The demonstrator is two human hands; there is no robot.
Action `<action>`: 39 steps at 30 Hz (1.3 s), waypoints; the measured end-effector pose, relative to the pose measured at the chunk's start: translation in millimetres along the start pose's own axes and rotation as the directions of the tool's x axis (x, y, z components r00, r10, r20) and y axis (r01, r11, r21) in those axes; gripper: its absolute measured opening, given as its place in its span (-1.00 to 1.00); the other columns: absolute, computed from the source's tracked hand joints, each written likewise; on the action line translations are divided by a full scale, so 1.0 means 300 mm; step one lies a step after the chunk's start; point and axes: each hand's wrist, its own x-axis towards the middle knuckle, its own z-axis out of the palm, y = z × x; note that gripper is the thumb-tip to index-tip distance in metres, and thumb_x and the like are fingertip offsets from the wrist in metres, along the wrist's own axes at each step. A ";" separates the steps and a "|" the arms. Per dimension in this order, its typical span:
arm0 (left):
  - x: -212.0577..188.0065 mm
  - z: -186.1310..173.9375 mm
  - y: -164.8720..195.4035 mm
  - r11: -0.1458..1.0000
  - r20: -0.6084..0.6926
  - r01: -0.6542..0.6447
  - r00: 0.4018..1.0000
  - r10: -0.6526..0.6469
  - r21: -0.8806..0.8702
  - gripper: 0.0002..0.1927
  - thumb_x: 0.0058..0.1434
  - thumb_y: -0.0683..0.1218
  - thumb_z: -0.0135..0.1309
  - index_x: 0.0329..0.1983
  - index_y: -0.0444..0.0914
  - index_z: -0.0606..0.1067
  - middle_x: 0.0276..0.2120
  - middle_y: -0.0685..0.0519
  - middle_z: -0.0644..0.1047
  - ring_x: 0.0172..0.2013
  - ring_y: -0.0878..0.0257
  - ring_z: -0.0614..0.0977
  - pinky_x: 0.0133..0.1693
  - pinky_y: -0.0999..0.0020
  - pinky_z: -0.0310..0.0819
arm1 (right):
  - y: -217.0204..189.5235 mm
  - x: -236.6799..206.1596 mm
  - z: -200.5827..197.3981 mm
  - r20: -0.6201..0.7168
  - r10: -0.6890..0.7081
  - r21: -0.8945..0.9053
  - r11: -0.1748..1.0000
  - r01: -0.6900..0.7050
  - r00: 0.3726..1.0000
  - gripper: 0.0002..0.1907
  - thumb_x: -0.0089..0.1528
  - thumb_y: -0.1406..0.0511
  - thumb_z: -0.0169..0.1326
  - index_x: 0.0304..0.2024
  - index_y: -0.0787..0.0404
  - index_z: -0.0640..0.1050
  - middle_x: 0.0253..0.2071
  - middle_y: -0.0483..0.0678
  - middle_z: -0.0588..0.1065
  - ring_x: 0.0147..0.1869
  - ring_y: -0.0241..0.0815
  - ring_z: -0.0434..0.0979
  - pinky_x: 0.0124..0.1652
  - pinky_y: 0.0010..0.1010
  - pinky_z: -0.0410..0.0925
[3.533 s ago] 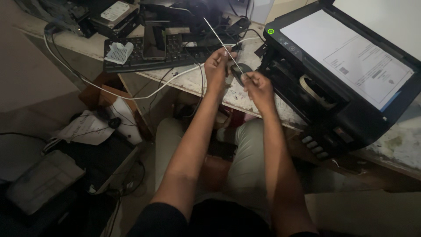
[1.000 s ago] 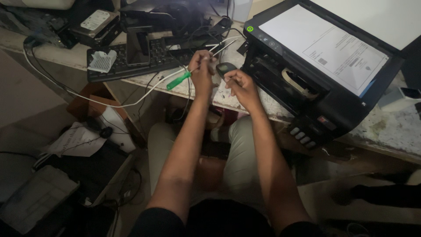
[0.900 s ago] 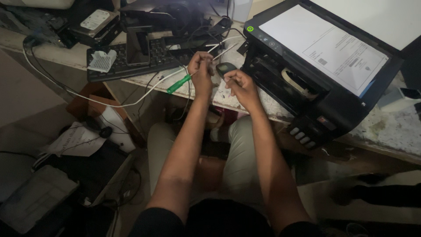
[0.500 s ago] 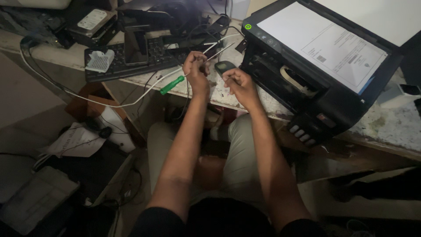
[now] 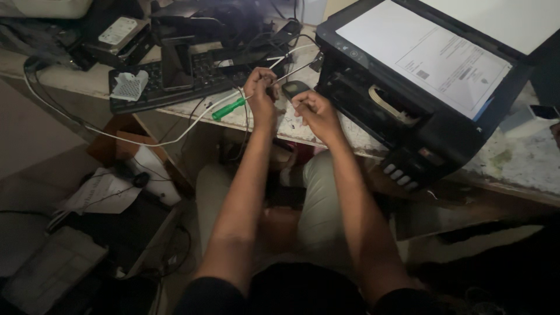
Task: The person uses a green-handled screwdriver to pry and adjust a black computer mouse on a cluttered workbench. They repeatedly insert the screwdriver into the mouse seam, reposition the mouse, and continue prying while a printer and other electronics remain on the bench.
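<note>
The left hand [image 5: 261, 87] is closed in a fist round a green-handled screwdriver [image 5: 228, 108], gripping it where the handle meets the shaft, so the green handle sticks out down and to the left while the thin metal shaft runs up and to the right, over the small dark device [image 5: 294, 88] lying on the worktop's edge. Gripped that far forward, the tool can probably be steered finely rather than turned hard.

The right hand [image 5: 312, 109] sits just beside the device, fingers curled in and pinched at its near end, seemingly to steady it (whether they actually clamp it or only press on it cannot be told from this height). Both wrists rest close to the chipped, pale worktop [image 5: 291, 125], which likely braces the hands for small work.

A white cable [image 5: 146, 140] loops from near the left hand down over the table edge. Behind lies a black keyboard [image 5: 175, 87] with a white perforated part [image 5: 129, 86] on it. To the right, touching the work area, stands a black printer [image 5: 420, 99] with a printed sheet [image 5: 426, 58] on its top. Below left, papers [image 5: 99, 192] and clutter lie on the floor.
</note>
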 end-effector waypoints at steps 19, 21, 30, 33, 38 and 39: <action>0.001 0.038 -0.025 0.938 0.136 -0.257 0.964 0.230 0.234 -0.91 0.40 -0.21 -0.07 -0.22 -0.31 0.43 -0.40 0.17 0.40 -0.36 0.40 0.38 -0.30 0.42 0.27 | -0.006 0.003 -0.002 0.006 -0.007 -0.012 1.000 0.007 1.000 -0.85 0.34 0.39 0.07 -0.05 0.29 0.54 -0.32 -0.12 0.53 -0.32 -0.44 0.47 -0.36 -0.58 0.33; -0.007 0.048 -0.009 0.947 0.088 -0.122 0.991 0.100 0.298 -0.86 0.38 -0.17 -0.06 -0.30 -0.29 0.44 -0.49 0.19 0.38 -0.45 0.42 0.36 -0.39 0.43 0.23 | -0.009 0.001 -0.002 0.009 -0.011 -0.004 1.000 0.011 1.000 -0.85 0.34 0.40 0.07 -0.05 0.29 0.54 -0.32 -0.12 0.53 -0.32 -0.43 0.47 -0.36 -0.58 0.33; -0.013 0.051 0.016 0.951 -0.016 0.058 0.998 -0.056 0.305 -0.61 0.37 -0.08 -0.02 -0.61 -0.28 0.40 -0.67 0.20 0.39 -0.64 0.39 0.30 -0.55 0.36 0.13 | -0.028 -0.002 0.007 -0.003 0.022 -0.052 0.998 -0.022 1.000 -0.86 0.34 0.38 0.07 -0.06 0.28 0.54 -0.34 -0.13 0.53 -0.33 -0.43 0.48 -0.37 -0.57 0.35; 0.000 0.019 -0.021 0.954 0.016 -0.031 0.999 0.027 0.299 -0.58 0.39 -0.09 -0.01 -0.63 -0.26 0.30 -0.67 0.22 0.29 -0.60 0.42 0.23 -0.52 0.35 0.06 | -0.024 -0.001 0.009 -0.001 0.004 -0.023 1.000 -0.004 1.000 -0.86 0.34 0.38 0.08 -0.06 0.28 0.54 -0.35 -0.13 0.52 -0.34 -0.43 0.47 -0.37 -0.58 0.34; 0.009 -0.023 -0.066 0.954 0.104 -0.180 0.982 0.159 0.241 -0.56 0.36 -0.16 0.03 -0.63 -0.24 0.18 -0.64 0.21 0.19 -0.56 0.42 0.16 -0.48 0.33 0.02 | -0.013 0.006 0.008 -0.001 0.030 -0.009 1.000 -0.030 1.000 -0.86 0.35 0.35 0.11 -0.06 0.28 0.55 -0.38 -0.13 0.52 -0.39 -0.44 0.42 -0.38 -0.58 0.31; 0.008 -0.025 -0.066 0.961 0.107 -0.158 0.985 0.137 0.226 -0.56 0.35 -0.16 0.03 -0.64 -0.24 0.18 -0.65 0.21 0.20 -0.57 0.43 0.17 -0.50 0.34 0.02 | -0.011 0.008 0.007 -0.003 0.033 -0.009 0.999 -0.033 0.999 -0.86 0.35 0.35 0.11 -0.07 0.28 0.55 -0.38 -0.13 0.52 -0.40 -0.44 0.41 -0.39 -0.58 0.31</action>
